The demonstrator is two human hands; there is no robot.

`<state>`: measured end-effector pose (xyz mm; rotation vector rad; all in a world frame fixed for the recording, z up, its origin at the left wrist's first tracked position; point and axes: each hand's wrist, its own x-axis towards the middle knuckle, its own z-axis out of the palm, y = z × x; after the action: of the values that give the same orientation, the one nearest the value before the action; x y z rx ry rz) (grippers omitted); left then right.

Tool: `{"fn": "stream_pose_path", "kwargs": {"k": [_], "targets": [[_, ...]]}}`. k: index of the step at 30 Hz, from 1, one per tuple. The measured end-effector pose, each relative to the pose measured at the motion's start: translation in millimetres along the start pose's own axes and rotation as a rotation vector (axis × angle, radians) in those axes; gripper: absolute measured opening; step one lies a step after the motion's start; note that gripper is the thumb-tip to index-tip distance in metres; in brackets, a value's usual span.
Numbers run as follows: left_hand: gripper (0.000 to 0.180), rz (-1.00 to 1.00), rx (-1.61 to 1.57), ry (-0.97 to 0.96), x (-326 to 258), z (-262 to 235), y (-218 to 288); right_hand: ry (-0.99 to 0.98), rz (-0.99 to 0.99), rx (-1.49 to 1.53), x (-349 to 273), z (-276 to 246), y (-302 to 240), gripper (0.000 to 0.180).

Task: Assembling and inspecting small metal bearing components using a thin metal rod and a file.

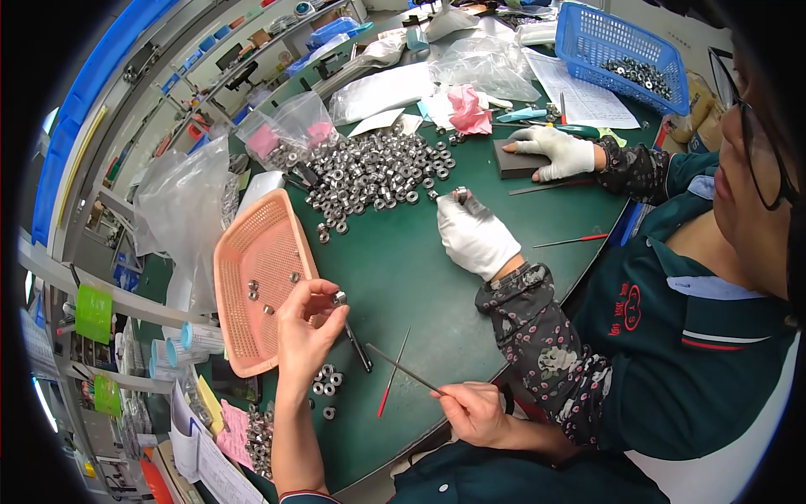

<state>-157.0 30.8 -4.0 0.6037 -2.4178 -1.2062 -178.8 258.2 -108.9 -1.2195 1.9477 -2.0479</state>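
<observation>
Our left hand pinches a ring between fingertips, right of the basket; our right hand grips a file. Few rings lie inside; the far pile, we judge, is mostly left to do.

Two bare hands, ordinary human shape. Left hand: fingers and thumb uncovered, wrist plain. Left forearm bare as far as the sleeve. Left sleeve: dark, only a sliver in view at the lower edge, finished with thin red and pale trim. Right hand: also uncovered, plain wrist; right forearm bare over its visible stretch, right cuff too hidden to tell. Shirt: dark green cloth, soft folds, one small round whitish button near the lower edge.
</observation>
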Motion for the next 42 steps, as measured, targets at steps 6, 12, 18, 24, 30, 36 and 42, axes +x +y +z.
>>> {"fn": "stream_pose_path", "kwargs": {"k": [6, 12, 18, 24, 30, 36, 42], "targets": [[0.025, -0.034, -0.203, -0.019, -6.3, 0.1, -10.8, 0.013, -0.023, -0.053, -2.2, 4.8, -0.1, 0.006], [0.026, -0.047, -0.284, -0.019, -16.6, -1.8, -13.3, -0.002, 0.007, -0.039, -2.8, 6.2, -7.9, 0.007], [0.026, -0.061, -0.381, -0.021, -29.5, -8.5, -22.7, -0.024, 0.015, -0.066, -5.1, 8.1, -11.4, 0.008], [0.033, -0.094, -0.553, -0.006, -60.7, -5.0, -13.2, -0.042, 0.140, -0.070, -9.7, 6.7, -15.8, 0.012], [0.026, -0.177, -0.773, 0.034, -89.7, 9.2, -19.1, -0.033, 0.148, -0.093, -10.1, 9.2, -19.9, 0.011], [0.026, -0.247, -0.861, -0.002, -96.7, 18.2, -31.2, -0.029, 0.165, -0.121, -11.5, 14.4, -24.7, 0.014], [0.026, -0.276, -0.974, 0.009, -104.1, 18.6, -40.2, 0.023, 0.151, -0.184, -14.2, 21.7, -23.3, 0.014]]}}
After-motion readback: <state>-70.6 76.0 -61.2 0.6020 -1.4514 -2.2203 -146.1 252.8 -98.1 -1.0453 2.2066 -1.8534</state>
